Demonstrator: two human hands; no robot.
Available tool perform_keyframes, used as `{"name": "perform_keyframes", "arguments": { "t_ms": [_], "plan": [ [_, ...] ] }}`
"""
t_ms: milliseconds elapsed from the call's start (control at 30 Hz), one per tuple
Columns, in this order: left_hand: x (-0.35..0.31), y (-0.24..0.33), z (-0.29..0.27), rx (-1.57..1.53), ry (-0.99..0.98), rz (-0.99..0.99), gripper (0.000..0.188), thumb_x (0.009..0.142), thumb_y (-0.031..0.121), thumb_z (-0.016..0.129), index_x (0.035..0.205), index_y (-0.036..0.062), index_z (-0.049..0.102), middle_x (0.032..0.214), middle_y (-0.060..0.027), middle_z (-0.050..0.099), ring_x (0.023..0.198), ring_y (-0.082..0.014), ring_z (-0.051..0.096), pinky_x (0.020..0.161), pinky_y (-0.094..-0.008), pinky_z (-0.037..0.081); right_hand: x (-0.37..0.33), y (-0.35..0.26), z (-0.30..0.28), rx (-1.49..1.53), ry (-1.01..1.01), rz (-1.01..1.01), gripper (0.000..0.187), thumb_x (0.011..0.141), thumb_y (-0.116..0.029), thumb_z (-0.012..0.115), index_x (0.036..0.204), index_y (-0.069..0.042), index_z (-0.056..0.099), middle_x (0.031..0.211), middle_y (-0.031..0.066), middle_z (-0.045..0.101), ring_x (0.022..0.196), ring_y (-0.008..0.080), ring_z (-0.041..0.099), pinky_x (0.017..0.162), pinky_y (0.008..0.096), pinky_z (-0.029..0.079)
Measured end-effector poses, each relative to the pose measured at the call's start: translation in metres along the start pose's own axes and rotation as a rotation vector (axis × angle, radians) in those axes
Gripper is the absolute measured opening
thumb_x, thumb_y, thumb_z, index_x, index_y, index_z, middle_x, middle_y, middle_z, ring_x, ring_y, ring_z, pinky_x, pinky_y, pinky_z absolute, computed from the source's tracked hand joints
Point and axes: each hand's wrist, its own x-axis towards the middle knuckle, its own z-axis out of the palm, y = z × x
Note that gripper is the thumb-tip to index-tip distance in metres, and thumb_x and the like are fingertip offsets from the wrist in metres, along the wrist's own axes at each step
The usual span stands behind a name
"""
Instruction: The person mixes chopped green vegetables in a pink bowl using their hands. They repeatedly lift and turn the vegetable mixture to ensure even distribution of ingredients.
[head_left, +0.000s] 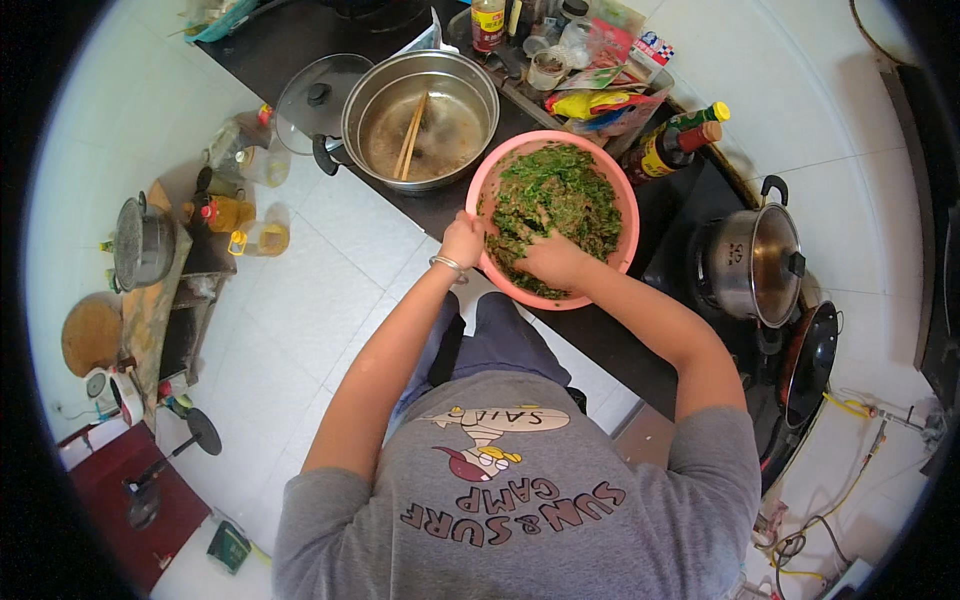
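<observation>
Though chopped green mixture (565, 195) in the round pink plastic bowl (628, 215) near twelve o'clock looks mostly blended, paler patches seem unmixed, left hand (464, 240) gripping the rim, right hand (553, 262) dipped in, grip unseen.

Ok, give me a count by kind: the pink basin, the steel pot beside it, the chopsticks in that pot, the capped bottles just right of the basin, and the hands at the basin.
Pink basin: 1
Steel pot: 1
Chopsticks: 2
Bottles, green-capped and red-capped: 2
Hands, left and right: 2
Total: 8
</observation>
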Motion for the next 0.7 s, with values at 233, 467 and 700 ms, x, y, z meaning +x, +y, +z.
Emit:
{"name": "perform_keyframes", "arguments": {
  "t_ms": [233,467,700],
  "plan": [
    [-0.003,0.002,-0.002,0.001,0.01,-0.017,0.034,0.086,0.025,0.042,0.089,-0.0082,0.047,0.077,-0.0311,0.057,0.077,-0.044,0.057,0.071,-0.0482,0.045,0.045,0.009,0.006,-0.101,0.148,0.098,0.021,0.08,-0.016,0.048,0.096,-0.017,0.061,0.098,0.0054,0.057,0.099,0.0231,0.052,0.08,0.0467,0.042],
    [-0.003,0.01,-0.005,-0.017,-0.019,-0.054,0.034,0.086,0.026,0.042,0.089,-0.0081,0.047,0.075,-0.0308,0.057,0.075,-0.0436,0.057,0.069,-0.0479,0.045,0.024,0.046,-0.037,0.087,0.227,0.334,0.032,0.072,-0.013,0.06,0.104,-0.011,0.057,0.096,0.012,0.058,0.094,0.0279,0.056,0.078,0.0414,0.047],
    [-0.002,0.006,-0.005,-0.025,-0.017,-0.085,0.03,0.087,0.025,0.041,0.089,-0.0051,0.048,0.08,-0.0303,0.057,0.079,-0.0437,0.056,0.069,-0.0469,0.044,-0.008,0.054,-0.09,0.443,0.078,0.589,0.065,0.068,-0.031,0.072,0.123,-0.007,0.046,0.116,0.0178,0.05,0.102,0.0312,0.051,0.083,0.041,0.045]
  ]
}}
